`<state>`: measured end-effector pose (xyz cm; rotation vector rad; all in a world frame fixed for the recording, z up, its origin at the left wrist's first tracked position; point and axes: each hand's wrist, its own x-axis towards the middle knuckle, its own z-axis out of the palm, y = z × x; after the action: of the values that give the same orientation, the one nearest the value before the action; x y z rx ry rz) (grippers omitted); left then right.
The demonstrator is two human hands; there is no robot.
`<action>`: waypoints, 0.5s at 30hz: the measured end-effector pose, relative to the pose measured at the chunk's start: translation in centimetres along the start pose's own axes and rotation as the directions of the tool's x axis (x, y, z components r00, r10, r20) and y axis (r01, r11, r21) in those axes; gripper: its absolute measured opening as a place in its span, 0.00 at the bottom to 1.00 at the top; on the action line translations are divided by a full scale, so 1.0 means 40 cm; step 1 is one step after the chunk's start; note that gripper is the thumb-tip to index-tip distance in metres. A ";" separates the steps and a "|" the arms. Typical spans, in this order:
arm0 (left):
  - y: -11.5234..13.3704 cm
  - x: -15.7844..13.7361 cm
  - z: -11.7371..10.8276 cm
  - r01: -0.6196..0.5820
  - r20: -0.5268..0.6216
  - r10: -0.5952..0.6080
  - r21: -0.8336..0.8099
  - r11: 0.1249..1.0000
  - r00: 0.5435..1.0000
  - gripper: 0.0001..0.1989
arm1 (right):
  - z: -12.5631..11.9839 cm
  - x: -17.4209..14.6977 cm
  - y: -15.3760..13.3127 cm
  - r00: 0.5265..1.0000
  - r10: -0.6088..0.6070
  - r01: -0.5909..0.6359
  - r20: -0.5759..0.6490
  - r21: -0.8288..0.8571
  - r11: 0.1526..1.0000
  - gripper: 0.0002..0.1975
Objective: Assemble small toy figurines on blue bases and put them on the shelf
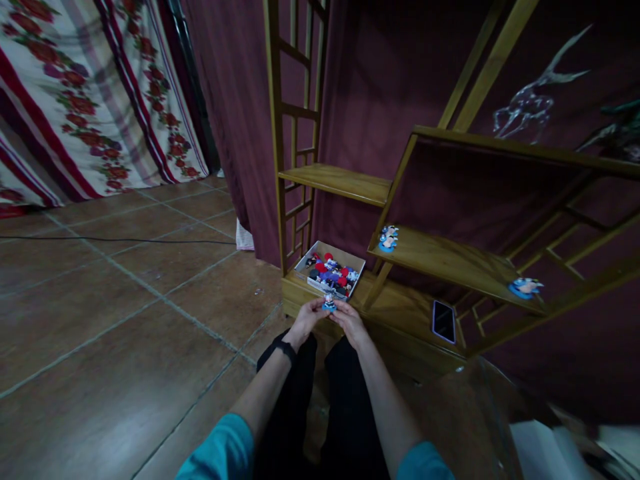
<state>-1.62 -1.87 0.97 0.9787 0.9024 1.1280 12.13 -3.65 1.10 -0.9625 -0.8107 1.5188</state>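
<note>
Between my two hands, just in front of the box, is a small figurine (329, 303) with a white and dark body on a blue base. My left hand (309, 319) grips its left side, and my right hand (349, 319) pinches it from the right. Close behind it, an open white box (301, 270) holds several figurines with red, blue, black and white parts. Other figurines on blue bases (388, 239) stand at the left end of the middle shelf. Another blue and white figurine (526, 287) is at that shelf's right end.
A wooden shelf unit (334, 181) stands ahead, the box resting on its bottom board. A phone (444, 321) lies on that board to the right. A clear deer ornament (525, 110) occupies the upper right shelf. A dark cable (117, 239) crosses the tiled floor.
</note>
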 end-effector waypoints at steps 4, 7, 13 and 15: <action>-0.005 0.005 -0.004 0.000 0.014 0.000 0.018 1.000 1.000 0.23 | -0.004 0.002 0.002 1.000 -0.001 0.001 -0.018 -0.003 1.000 0.17; -0.009 0.009 -0.007 -0.006 0.021 0.005 0.045 0.999 1.000 0.22 | -0.005 0.001 0.002 1.000 -0.004 0.004 -0.014 0.006 1.000 0.16; -0.019 0.015 -0.010 -0.024 0.032 0.022 0.054 0.998 0.999 0.22 | -0.003 0.001 0.002 1.000 -0.005 0.005 -0.013 0.015 1.000 0.17; -0.025 0.017 -0.013 -0.030 0.032 0.027 0.078 0.997 0.999 0.22 | -0.004 0.002 0.003 1.000 -0.005 0.006 -0.021 0.011 1.000 0.17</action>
<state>-1.68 -1.24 -0.19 1.0730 0.9158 1.1057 12.21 -3.60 0.94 -0.9655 -0.7888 1.5048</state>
